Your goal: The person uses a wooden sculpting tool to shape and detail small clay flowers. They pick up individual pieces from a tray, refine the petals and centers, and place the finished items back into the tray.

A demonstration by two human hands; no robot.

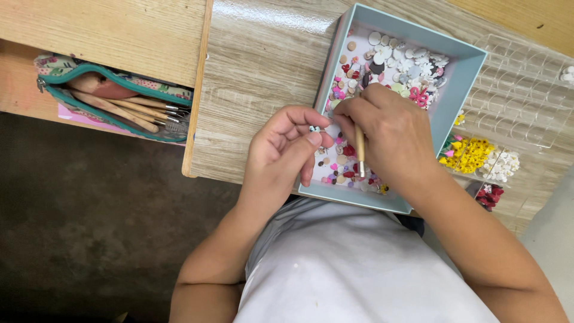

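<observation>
Left hand (286,149) pinches a tiny bead (314,128) between thumb and forefinger over the near edge of the blue tray (472,63) of buttons, while the right hand (388,134) grips a wooden stick (360,149) beside it.

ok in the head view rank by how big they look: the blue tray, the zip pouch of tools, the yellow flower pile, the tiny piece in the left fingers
1. blue tray
2. zip pouch, partly hidden under the desk top
3. yellow flower pile
4. tiny piece, pinched by the left hand
</observation>
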